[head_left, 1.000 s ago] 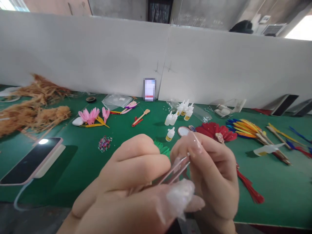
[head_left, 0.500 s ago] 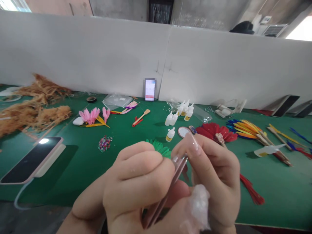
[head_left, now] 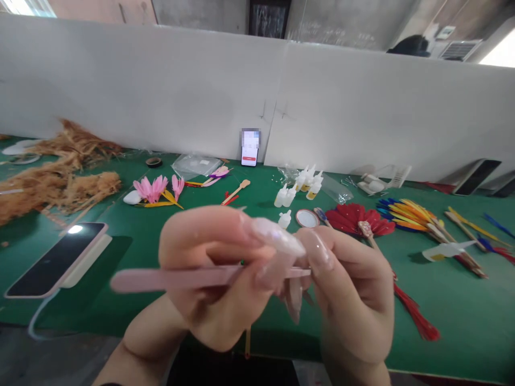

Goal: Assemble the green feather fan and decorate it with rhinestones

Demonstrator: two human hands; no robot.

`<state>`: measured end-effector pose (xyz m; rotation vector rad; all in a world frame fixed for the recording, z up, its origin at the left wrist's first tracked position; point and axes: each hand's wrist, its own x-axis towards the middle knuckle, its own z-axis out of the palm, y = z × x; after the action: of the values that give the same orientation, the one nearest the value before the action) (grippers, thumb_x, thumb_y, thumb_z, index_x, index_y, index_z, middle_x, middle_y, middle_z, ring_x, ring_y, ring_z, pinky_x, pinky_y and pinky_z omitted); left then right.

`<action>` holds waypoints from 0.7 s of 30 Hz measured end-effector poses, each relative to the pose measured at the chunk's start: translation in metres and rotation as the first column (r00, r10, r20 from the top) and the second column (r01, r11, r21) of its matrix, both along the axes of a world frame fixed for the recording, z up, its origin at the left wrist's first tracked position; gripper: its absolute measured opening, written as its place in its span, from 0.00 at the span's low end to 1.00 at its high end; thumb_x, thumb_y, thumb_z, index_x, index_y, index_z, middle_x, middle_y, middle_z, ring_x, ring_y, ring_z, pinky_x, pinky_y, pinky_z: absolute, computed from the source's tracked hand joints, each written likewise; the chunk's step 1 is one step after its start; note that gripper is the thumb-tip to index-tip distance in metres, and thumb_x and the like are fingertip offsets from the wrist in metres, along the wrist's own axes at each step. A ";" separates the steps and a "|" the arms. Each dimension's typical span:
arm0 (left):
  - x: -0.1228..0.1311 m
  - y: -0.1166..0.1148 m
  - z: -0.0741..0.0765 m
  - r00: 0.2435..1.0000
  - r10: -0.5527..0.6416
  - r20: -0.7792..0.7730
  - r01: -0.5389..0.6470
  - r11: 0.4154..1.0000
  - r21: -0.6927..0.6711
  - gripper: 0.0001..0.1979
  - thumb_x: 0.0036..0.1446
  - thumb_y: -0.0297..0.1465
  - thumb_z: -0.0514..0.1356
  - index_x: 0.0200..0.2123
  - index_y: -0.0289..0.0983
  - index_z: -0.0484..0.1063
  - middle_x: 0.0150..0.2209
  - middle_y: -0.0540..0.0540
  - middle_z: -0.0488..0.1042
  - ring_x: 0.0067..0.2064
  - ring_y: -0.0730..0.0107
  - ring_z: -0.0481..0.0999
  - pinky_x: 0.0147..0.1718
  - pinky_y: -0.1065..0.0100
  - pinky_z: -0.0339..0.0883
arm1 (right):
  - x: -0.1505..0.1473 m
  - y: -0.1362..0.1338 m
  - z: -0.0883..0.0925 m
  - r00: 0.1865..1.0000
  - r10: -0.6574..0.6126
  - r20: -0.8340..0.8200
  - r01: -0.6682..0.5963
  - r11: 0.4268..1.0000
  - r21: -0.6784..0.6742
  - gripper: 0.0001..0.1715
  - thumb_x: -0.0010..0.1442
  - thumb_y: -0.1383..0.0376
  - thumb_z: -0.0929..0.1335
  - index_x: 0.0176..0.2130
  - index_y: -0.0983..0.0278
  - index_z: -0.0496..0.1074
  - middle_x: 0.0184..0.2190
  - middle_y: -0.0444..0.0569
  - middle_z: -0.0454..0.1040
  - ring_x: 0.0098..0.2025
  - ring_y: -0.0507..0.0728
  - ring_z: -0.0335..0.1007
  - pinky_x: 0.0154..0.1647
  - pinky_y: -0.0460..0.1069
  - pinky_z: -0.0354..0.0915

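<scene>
My left hand [head_left: 217, 279] is closed in a pinch around pink tweezers [head_left: 140, 280], held nearly level. Their blunt end sticks out to the left and their narrow tips point right. At those tips is my right hand [head_left: 354, 289], its thumb and fingers pressed together. Whatever lies between my right fingertips is hidden or too small to name. The two hands meet over the near part of the green table [head_left: 132, 321]. Below them a thin stick [head_left: 248, 340] shows near the table edge.
White glue bottles [head_left: 284, 195] stand behind my hands. To the right lie a red feather fan [head_left: 354, 219], a blue-yellow feather bundle [head_left: 410, 214] and a lying glue bottle [head_left: 446, 250]. Pink feathers [head_left: 151, 188], brown dried grass [head_left: 76, 145] and a phone [head_left: 56, 260] are left; another phone [head_left: 250, 150] stands behind.
My left hand has turned, swinging the tweezers from a steep slant to nearly level. My right hand stays pinched at their tips. The green feathers seen earlier are now covered by my hands.
</scene>
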<state>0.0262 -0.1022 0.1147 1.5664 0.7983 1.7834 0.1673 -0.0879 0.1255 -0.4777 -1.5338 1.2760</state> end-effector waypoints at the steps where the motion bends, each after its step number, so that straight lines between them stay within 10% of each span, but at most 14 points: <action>1: 0.004 0.002 0.002 0.998 -0.050 0.047 0.048 0.998 0.050 0.14 0.60 0.29 0.60 0.46 0.53 0.66 0.22 0.61 0.71 0.17 0.80 0.70 0.18 0.76 0.68 | 0.000 0.000 0.000 1.000 0.007 0.003 -0.007 1.000 -0.002 0.19 0.68 0.62 0.62 0.26 0.61 0.69 0.19 0.43 0.72 0.22 0.52 0.71 0.25 0.47 0.70; 13: 0.020 0.003 0.012 0.814 -0.413 0.408 0.465 0.885 -0.032 0.04 0.65 0.30 0.54 0.41 0.44 0.66 0.16 0.59 0.58 0.16 0.78 0.63 0.16 0.80 0.63 | -0.002 -0.003 0.002 0.992 0.108 -0.067 -0.111 0.993 -0.038 0.20 0.68 0.63 0.62 0.24 0.61 0.65 0.19 0.41 0.68 0.19 0.49 0.66 0.21 0.45 0.67; 21: 0.012 0.012 0.012 0.788 -0.460 0.410 0.527 0.848 -0.059 0.03 0.63 0.30 0.56 0.40 0.45 0.65 0.15 0.59 0.58 0.13 0.79 0.56 0.11 0.79 0.57 | 0.000 -0.005 -0.005 0.982 0.146 -0.119 -0.156 0.985 -0.080 0.19 0.69 0.63 0.61 0.26 0.62 0.66 0.20 0.41 0.67 0.19 0.48 0.64 0.20 0.44 0.62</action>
<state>0.0386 -0.0903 0.1268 1.1231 0.2954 1.5039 0.1668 -0.0925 0.1206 -0.3446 -1.4438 1.4690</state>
